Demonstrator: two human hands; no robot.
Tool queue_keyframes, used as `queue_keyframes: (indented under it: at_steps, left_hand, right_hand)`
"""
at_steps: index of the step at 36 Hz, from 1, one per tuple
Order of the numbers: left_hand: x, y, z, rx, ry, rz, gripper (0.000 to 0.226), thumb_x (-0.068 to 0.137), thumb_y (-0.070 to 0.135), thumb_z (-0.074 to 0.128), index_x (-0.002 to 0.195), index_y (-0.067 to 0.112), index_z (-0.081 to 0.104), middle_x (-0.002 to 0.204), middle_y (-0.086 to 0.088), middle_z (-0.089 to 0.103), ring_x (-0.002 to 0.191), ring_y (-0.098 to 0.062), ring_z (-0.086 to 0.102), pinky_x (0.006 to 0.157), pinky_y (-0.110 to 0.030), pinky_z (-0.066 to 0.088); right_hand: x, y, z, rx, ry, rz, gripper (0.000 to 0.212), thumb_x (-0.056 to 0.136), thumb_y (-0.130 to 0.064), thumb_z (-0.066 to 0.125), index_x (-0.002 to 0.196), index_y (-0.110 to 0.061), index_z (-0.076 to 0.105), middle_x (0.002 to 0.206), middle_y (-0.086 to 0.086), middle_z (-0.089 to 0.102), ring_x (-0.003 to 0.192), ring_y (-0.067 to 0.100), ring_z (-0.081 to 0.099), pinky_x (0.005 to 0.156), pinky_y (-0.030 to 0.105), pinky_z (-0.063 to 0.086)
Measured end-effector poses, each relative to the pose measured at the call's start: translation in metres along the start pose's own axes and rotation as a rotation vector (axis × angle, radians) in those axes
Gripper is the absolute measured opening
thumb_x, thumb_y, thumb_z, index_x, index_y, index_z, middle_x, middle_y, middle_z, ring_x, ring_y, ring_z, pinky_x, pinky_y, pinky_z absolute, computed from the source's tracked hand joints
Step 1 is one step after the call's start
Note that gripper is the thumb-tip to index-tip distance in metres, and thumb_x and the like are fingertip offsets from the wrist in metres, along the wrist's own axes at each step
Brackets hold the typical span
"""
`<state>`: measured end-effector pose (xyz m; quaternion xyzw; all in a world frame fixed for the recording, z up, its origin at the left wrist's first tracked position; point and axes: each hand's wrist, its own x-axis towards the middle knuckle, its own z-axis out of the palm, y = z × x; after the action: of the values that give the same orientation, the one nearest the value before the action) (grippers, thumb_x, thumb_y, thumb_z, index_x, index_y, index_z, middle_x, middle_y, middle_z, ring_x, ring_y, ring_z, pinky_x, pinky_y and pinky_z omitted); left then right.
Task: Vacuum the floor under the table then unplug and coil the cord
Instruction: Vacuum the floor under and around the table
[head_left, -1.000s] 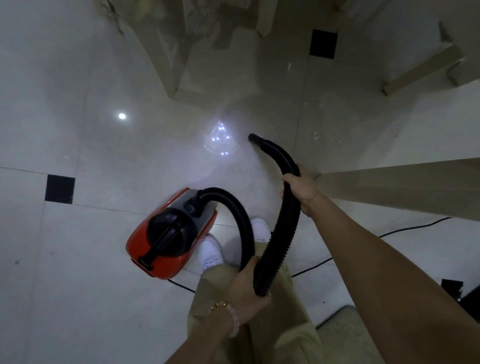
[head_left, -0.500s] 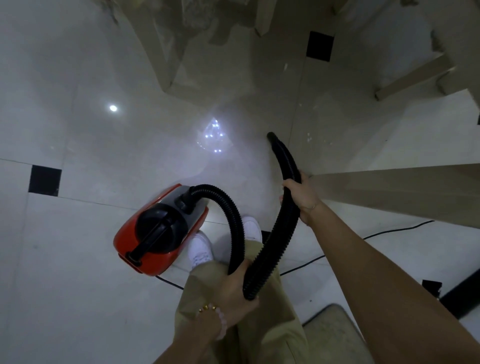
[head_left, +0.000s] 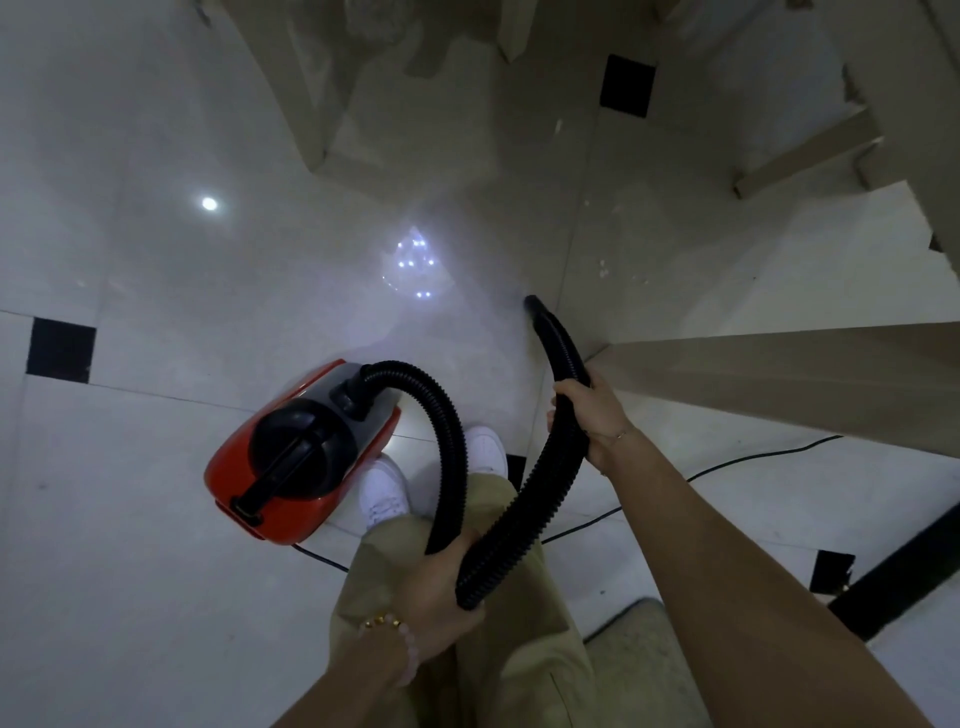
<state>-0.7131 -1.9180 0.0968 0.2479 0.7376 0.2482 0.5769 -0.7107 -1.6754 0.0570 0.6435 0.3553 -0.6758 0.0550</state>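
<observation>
The right hand (head_left: 589, 418) is wrapped around the black ribbed vacuum hose (head_left: 524, 514) near its smooth nozzle end, whose tip (head_left: 531, 303) sits at the glossy pale tiled floor (head_left: 156, 597) ahead of that hand. The left hand (head_left: 441, 597) grips the hose's lower bend, close to the body. Left of both hands sits the red and black canister vacuum (head_left: 296, 452), just beside white shoes (head_left: 382, 488). A thin black cord (head_left: 727, 464) trails under the right forearm. The beige wooden table edge (head_left: 779, 374) lies right of the right hand.

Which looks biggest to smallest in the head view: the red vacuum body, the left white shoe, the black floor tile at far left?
1. Red vacuum body, clearly the largest.
2. Left white shoe, partly hidden by the trouser leg.
3. Black floor tile, close to the shoe in apparent size; it lies farther off, so this order is unsure.
</observation>
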Motion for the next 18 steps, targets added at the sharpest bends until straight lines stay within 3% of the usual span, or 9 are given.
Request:
queue_keyframes:
  at_steps: [3, 8, 10, 12, 15, 18]
  left_hand:
    - [0.005, 0.001, -0.004, 0.021, -0.020, -0.008, 0.054, 0.075, 0.026, 0.042, 0.128, 0.017, 0.044, 0.082, 0.027, 0.041, 0.081, -0.002, 0.049, 0.066, -0.004, 0.033]
    - [0.008, 0.001, -0.003, -0.011, -0.043, -0.036, 0.044, 0.073, 0.025, 0.046, 0.112, 0.044, 0.039, 0.081, 0.022, 0.046, 0.082, -0.006, 0.054, 0.068, -0.002, 0.033]
    - [0.007, -0.002, 0.000, -0.036, -0.023, -0.067, 0.052, 0.071, 0.027, 0.045, 0.123, 0.030, 0.045, 0.084, 0.014, 0.051, 0.087, -0.014, 0.059, 0.069, -0.004, 0.034]
    - [0.008, 0.002, 0.002, -0.048, 0.006, -0.062, 0.053, 0.074, 0.024, 0.048, 0.126, 0.015, 0.047, 0.082, 0.019, 0.049, 0.080, -0.005, 0.055, 0.069, -0.005, 0.036]
    - [0.010, 0.007, 0.002, -0.052, 0.022, -0.057, 0.050, 0.081, 0.011, 0.056, 0.129, 0.012, 0.044, 0.080, 0.025, 0.041, 0.072, 0.006, 0.045, 0.068, -0.003, 0.037]
    - [0.012, 0.011, 0.001, -0.058, -0.005, -0.039, 0.054, 0.082, 0.009, 0.058, 0.133, 0.014, 0.039, 0.081, 0.023, 0.041, 0.072, 0.006, 0.044, 0.067, -0.003, 0.038]
  right_hand:
    - [0.002, 0.002, -0.003, 0.023, 0.004, 0.011, 0.023, 0.093, -0.004, 0.048, 0.115, -0.011, 0.049, 0.080, 0.007, 0.046, 0.060, 0.016, 0.044, 0.045, 0.025, 0.046]
    - [0.005, 0.002, -0.001, 0.041, 0.048, -0.020, 0.027, 0.094, -0.004, 0.047, 0.120, -0.012, 0.047, 0.083, 0.007, 0.046, 0.061, 0.016, 0.044, 0.047, 0.025, 0.046]
    - [0.007, 0.000, 0.000, 0.038, 0.050, -0.026, 0.025, 0.094, -0.003, 0.047, 0.118, -0.011, 0.047, 0.082, 0.007, 0.046, 0.060, 0.016, 0.044, 0.046, 0.025, 0.046]
    - [0.008, -0.002, -0.001, 0.020, 0.029, -0.021, 0.026, 0.093, -0.003, 0.047, 0.119, -0.009, 0.047, 0.081, 0.007, 0.046, 0.058, 0.017, 0.044, 0.044, 0.024, 0.046]
    - [0.010, -0.006, -0.003, 0.007, 0.017, -0.015, 0.030, 0.093, -0.003, 0.048, 0.123, -0.008, 0.046, 0.081, 0.007, 0.046, 0.057, 0.017, 0.043, 0.042, 0.023, 0.046]
    - [0.010, -0.009, -0.003, 0.010, 0.021, -0.025, 0.027, 0.093, -0.004, 0.047, 0.120, -0.009, 0.047, 0.081, 0.008, 0.046, 0.057, 0.017, 0.043, 0.043, 0.022, 0.046]
